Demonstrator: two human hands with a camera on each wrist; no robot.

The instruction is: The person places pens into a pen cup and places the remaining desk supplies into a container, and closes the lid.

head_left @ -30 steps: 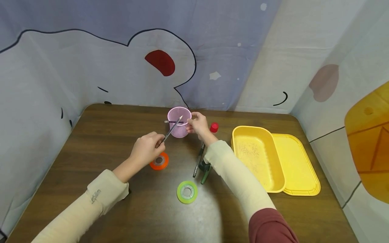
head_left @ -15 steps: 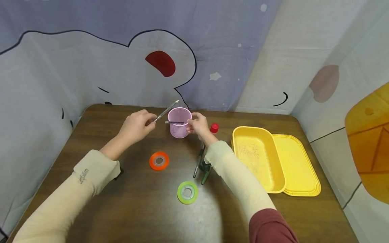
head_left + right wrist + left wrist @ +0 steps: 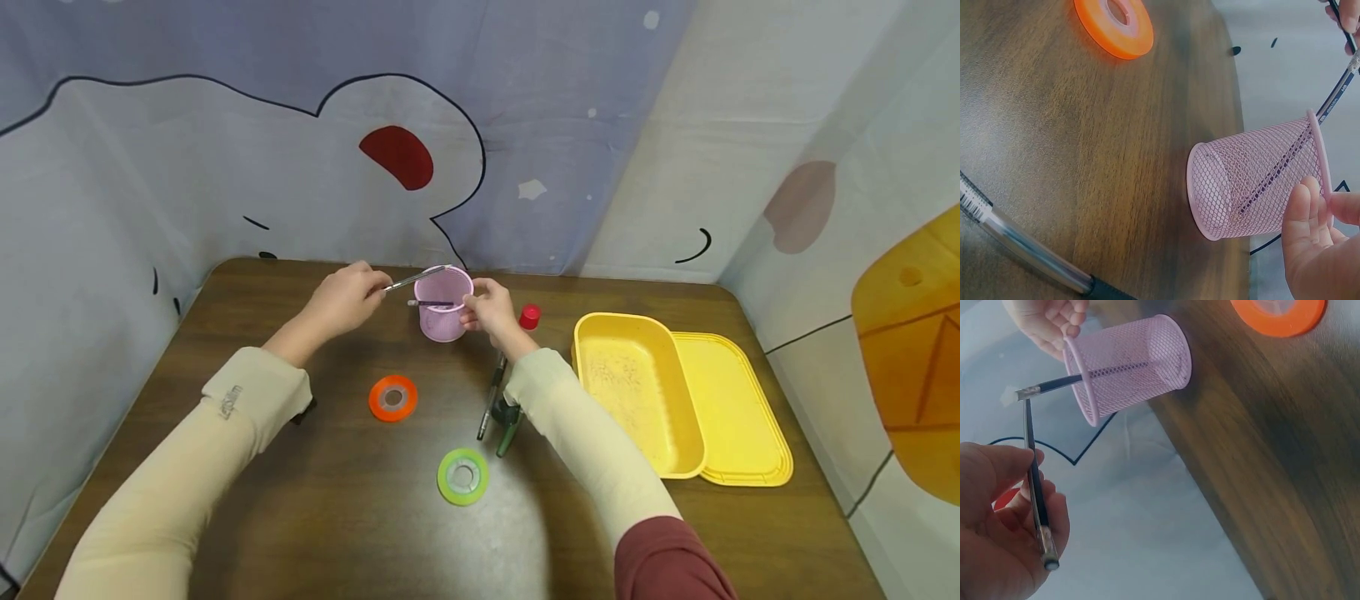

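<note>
On the brown wooden table (image 3: pixel 360 517) lie an orange tape roll (image 3: pixel 393 415) and, nearer the front, a green tape roll (image 3: pixel 462 497). To their right are a black-and-silver pen (image 3: pixel 492 393) and, just beside it, a green stick-like item (image 3: pixel 508 437), partly hidden. A red cap (image 3: pixel 529 316) shows farther back. Then come a yellow box (image 3: pixel 637 400) and a flat yellow lid (image 3: pixel 738 408). Printed cloth (image 3: pixel 555 125) hangs behind.

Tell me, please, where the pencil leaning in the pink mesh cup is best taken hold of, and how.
Pinch the pencil by its upper end, probably from the person's left: it leans that way, and only that end juts past the rim of the pink mesh cup. The right hand holds the rim's opposite side, so a left approach should avoid it.
</note>
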